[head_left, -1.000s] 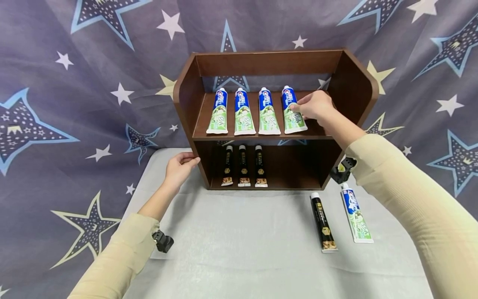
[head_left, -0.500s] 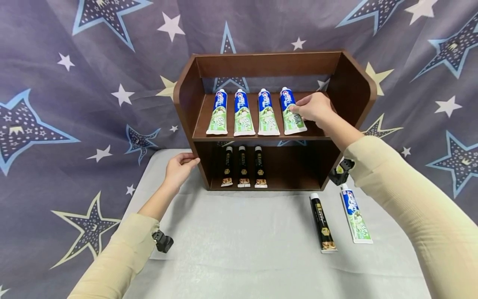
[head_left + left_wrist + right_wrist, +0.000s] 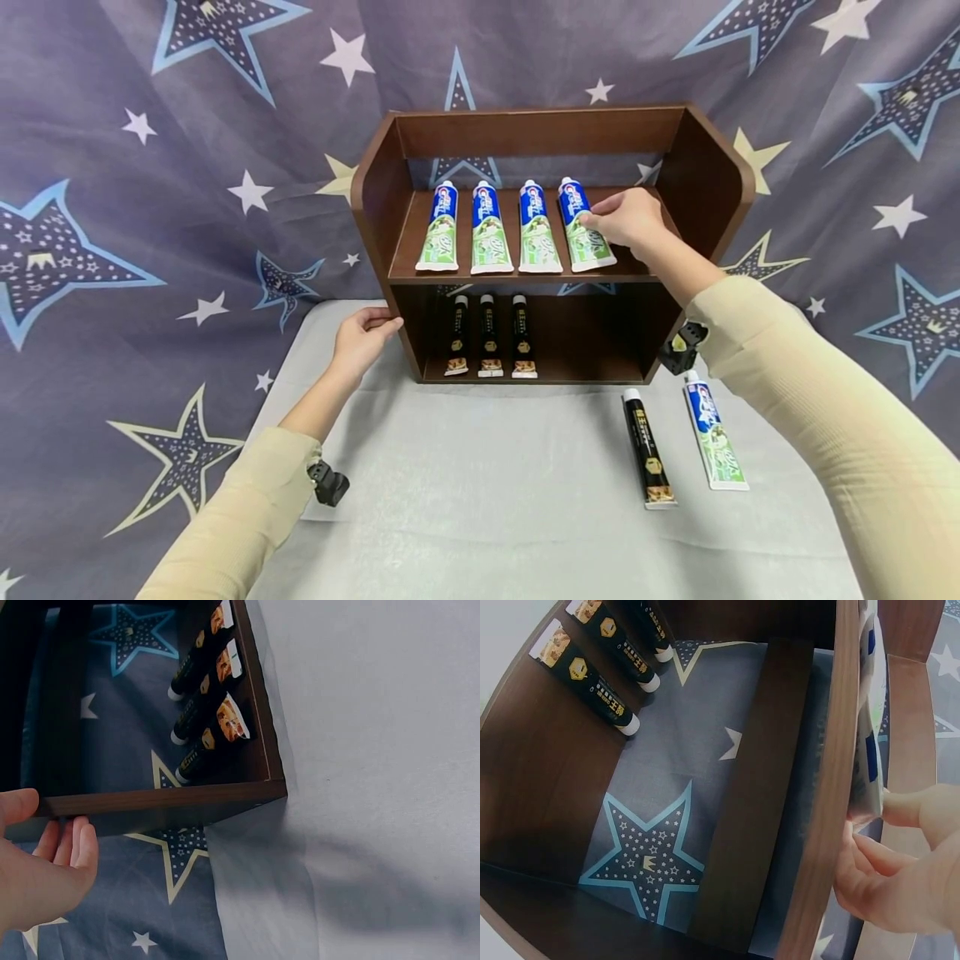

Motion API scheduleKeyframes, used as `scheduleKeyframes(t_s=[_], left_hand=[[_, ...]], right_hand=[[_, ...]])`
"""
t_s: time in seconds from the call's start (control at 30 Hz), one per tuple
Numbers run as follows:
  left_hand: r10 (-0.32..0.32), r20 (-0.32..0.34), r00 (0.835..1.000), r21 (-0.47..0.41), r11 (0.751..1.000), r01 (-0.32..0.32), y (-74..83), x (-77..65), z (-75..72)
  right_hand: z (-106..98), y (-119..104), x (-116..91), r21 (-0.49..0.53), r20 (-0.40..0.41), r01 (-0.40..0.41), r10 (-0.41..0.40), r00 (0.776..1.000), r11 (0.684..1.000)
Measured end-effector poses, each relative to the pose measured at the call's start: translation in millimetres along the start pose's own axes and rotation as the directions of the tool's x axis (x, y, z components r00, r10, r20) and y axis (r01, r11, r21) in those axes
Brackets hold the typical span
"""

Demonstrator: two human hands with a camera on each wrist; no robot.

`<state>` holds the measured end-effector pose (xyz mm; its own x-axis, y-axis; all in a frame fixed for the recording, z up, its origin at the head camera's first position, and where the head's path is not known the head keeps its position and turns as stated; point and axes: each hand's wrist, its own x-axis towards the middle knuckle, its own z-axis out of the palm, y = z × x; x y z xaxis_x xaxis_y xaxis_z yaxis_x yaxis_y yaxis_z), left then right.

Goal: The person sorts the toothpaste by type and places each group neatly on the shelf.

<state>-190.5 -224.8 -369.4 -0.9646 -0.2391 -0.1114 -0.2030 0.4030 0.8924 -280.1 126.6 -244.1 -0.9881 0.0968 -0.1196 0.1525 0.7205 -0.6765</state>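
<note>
A two-tier dark brown shelf stands on the table. My right hand pinches the rightmost blue, white and green toothpaste tube by its right edge on the upper tier. Three like it, such as the leftmost toothpaste tube, lie in a row to its left, caps to the back. My left hand grips the shelf's left side panel; the left wrist view shows the thumb and fingers on opposite faces of it. Below, three black toothpaste tubes lie at the lower tier's left.
On the grey-white table, a loose black toothpaste tube and a loose blue-green toothpaste tube lie in front of the shelf's right side. A star-patterned cloth hangs behind.
The cap end of the rightmost tube on the upper tier has swung slightly left, held by my right hand. My left hand stays on the side panel.
</note>
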Motion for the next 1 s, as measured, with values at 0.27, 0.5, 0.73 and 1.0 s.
scheduleKeyframes(t_s=[0.27,0.5,0.73,1.0], left_hand=[[-0.007,0.002,1.0,0.011,1.0,0.007,0.1,0.4,-0.2],[-0.002,-0.001,1.0,0.006,1.0,0.002,0.1,1.2,-0.4],[0.001,0.003,1.0,0.003,1.0,-0.001,0.3,1.3,-0.6],[-0.001,0.005,1.0,0.02,1.0,0.001,0.6,-0.4,-1.0]], right_hand=[[0.6,-1.9,-3.3,-0.018,-0.018,-0.008,0.008,1.0,1.0],[-4.8,-0.5,-7.7,-0.022,-0.013,-0.007,0.007,1.0,1.0],[-16.0,5.3,-19.1,0.052,0.014,0.04,-0.041,0.999,0.998],[-23.3,23.3,-41.6,0.007,-0.016,0.132,-0.132,0.991,0.991]])
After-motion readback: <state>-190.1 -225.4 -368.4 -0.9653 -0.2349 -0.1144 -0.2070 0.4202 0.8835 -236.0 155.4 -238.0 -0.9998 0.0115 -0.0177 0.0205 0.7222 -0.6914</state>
